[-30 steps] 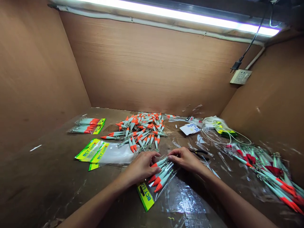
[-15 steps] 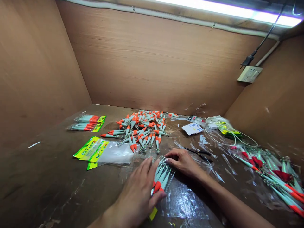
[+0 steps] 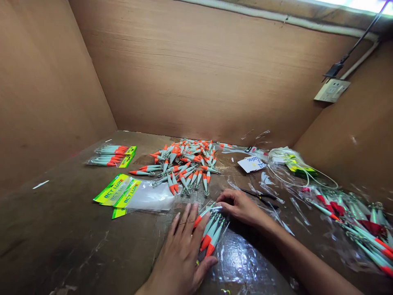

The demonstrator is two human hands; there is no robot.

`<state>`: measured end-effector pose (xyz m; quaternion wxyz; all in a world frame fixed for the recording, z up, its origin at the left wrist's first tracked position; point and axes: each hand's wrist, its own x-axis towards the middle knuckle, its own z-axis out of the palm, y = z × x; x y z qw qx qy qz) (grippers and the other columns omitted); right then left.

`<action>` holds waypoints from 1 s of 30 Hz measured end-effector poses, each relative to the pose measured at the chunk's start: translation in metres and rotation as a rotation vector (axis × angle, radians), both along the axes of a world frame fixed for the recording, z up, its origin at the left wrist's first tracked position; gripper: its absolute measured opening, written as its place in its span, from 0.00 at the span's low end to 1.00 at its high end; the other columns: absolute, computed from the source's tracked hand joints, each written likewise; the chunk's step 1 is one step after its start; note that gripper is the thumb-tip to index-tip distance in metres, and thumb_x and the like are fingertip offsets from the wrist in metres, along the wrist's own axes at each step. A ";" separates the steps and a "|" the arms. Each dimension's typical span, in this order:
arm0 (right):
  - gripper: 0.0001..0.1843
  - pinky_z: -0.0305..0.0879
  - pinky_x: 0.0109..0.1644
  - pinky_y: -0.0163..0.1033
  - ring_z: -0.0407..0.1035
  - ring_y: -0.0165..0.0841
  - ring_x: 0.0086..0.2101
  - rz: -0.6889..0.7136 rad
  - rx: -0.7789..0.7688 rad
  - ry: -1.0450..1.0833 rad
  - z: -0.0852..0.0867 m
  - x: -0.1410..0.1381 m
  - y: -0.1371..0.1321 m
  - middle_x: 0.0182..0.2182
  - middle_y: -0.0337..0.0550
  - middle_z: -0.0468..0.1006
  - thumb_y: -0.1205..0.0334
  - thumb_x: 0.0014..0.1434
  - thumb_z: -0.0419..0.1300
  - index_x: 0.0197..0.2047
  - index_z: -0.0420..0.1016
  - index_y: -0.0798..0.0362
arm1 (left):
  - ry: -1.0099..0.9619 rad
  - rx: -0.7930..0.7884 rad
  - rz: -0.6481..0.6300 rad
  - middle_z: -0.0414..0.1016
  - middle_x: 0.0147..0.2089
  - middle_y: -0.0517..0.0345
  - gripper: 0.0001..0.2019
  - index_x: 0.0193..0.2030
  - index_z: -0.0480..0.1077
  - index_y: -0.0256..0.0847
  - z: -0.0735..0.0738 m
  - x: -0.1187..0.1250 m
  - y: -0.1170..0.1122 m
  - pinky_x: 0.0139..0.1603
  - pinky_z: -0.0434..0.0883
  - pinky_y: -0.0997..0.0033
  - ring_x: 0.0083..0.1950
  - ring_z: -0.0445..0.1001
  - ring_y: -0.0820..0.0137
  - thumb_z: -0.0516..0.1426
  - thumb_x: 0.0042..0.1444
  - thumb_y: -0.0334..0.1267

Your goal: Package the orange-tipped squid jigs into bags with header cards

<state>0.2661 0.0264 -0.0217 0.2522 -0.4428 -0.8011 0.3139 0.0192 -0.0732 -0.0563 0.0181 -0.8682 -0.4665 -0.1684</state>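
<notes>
A clear plastic bag (image 3: 221, 232) lies on the bench with several pale fishing lures (image 3: 211, 235) in it, their orange ends toward me. My left hand (image 3: 184, 250) rests on the bag's left side, fingers stretched out, covering part of the lures. At the bag's far end, my right hand (image 3: 235, 207) has thumb and fingers pinched on the plastic edge, beside the lures' hooks. Just beyond both hands is a loose pile of orange-tipped lures (image 3: 187, 164).
Flat header-card bags (image 3: 147, 196) lie left of the pile, with filled lure packs (image 3: 107, 155) behind. Black-handled pliers (image 3: 260, 196), plastic scraps and a white card (image 3: 251, 164) are to the right. More lures (image 3: 365, 231) crowd the right edge. Wooden walls (image 3: 202, 78) enclose the bench.
The view has shifted slightly. My left hand's fingers have spread on the bag, and an orange tip now shows beside them. My right hand still pinches the bag's far end.
</notes>
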 end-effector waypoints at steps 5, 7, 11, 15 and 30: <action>0.08 0.66 0.45 0.37 0.74 0.34 0.38 0.014 0.026 0.025 -0.002 -0.001 0.001 0.38 0.42 0.81 0.62 0.62 0.63 0.43 0.83 0.52 | -0.028 0.104 0.003 0.59 0.72 0.44 0.31 0.70 0.60 0.44 -0.003 -0.006 -0.006 0.63 0.68 0.50 0.70 0.60 0.50 0.57 0.62 0.50; 0.08 0.66 0.42 0.36 0.74 0.33 0.36 0.039 0.020 0.008 -0.002 0.000 0.002 0.36 0.42 0.81 0.61 0.62 0.62 0.41 0.83 0.52 | -0.034 0.100 -0.018 0.59 0.71 0.43 0.31 0.69 0.61 0.44 -0.002 -0.009 -0.007 0.61 0.70 0.51 0.69 0.62 0.49 0.58 0.62 0.51; 0.09 0.67 0.42 0.36 0.75 0.34 0.35 0.123 -0.061 -0.020 0.006 0.006 0.002 0.36 0.41 0.82 0.62 0.63 0.61 0.41 0.83 0.52 | -0.022 0.049 -0.063 0.51 0.75 0.45 0.34 0.73 0.54 0.45 0.000 -0.012 -0.007 0.63 0.69 0.49 0.71 0.58 0.48 0.57 0.63 0.50; 0.11 0.68 0.45 0.37 0.76 0.35 0.39 0.153 -0.134 -0.015 0.012 0.009 0.000 0.40 0.41 0.83 0.63 0.63 0.60 0.45 0.83 0.51 | -0.033 -0.005 -0.086 0.49 0.76 0.48 0.36 0.75 0.48 0.46 0.000 -0.011 -0.007 0.65 0.67 0.48 0.72 0.57 0.50 0.56 0.64 0.50; 0.13 0.64 0.46 0.37 0.72 0.34 0.39 0.142 0.024 -0.068 0.003 -0.003 -0.011 0.39 0.44 0.79 0.61 0.69 0.56 0.48 0.82 0.50 | -0.267 -0.254 0.115 0.72 0.59 0.45 0.20 0.61 0.66 0.43 0.028 -0.011 0.012 0.59 0.69 0.56 0.60 0.70 0.57 0.55 0.65 0.46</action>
